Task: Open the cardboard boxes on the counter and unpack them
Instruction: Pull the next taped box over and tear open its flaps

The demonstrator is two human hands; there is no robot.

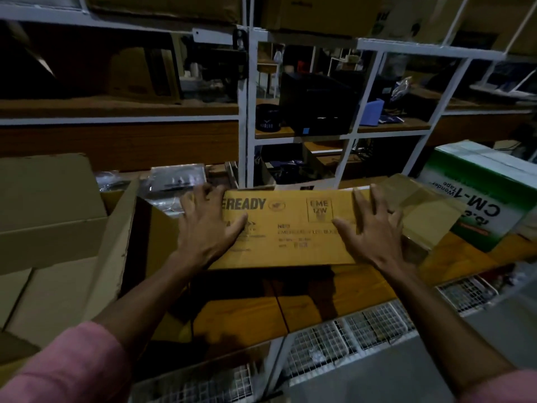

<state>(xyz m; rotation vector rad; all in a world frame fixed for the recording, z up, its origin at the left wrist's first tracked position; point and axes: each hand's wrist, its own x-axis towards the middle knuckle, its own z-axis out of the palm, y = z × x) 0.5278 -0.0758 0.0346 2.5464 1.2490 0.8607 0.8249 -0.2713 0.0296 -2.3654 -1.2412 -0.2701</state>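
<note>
A brown cardboard box [293, 228] printed "EREADY" lies on the wooden counter [247, 312], its printed face towards me. My left hand [209, 222] rests flat on its left end, fingers spread and curled over the far top edge. My right hand [372, 228] lies flat on its right part, fingers spread. A taped flap [421, 207] of the box sticks out to the right past my right hand. Neither hand holds a tool.
A large open cardboard box [52, 228] with raised flaps stands at the left, plastic-wrapped items [174, 181] behind it. A white-and-green "CM-1 Tape" carton [488, 199] sits at the right. White metal shelving [247, 112] rises behind the counter. Wire baskets [363, 324] hang under its front edge.
</note>
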